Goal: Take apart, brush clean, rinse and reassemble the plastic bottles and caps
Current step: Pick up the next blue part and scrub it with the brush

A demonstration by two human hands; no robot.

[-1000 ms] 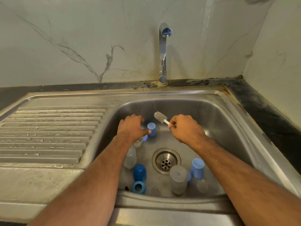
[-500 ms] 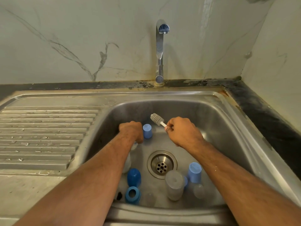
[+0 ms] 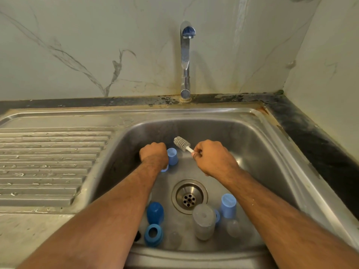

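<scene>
Our right hand pinches the brush, bristles aimed up-left; our left hand curls around something hidden (a bottle, probably), with the pale blue cap just right of it, between both hands.

Right hand pinches brush beside left hand.

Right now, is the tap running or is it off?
Off. No stream of water falls from the spout of the tap into the sink, and the drain looks dry of standing water.
</scene>
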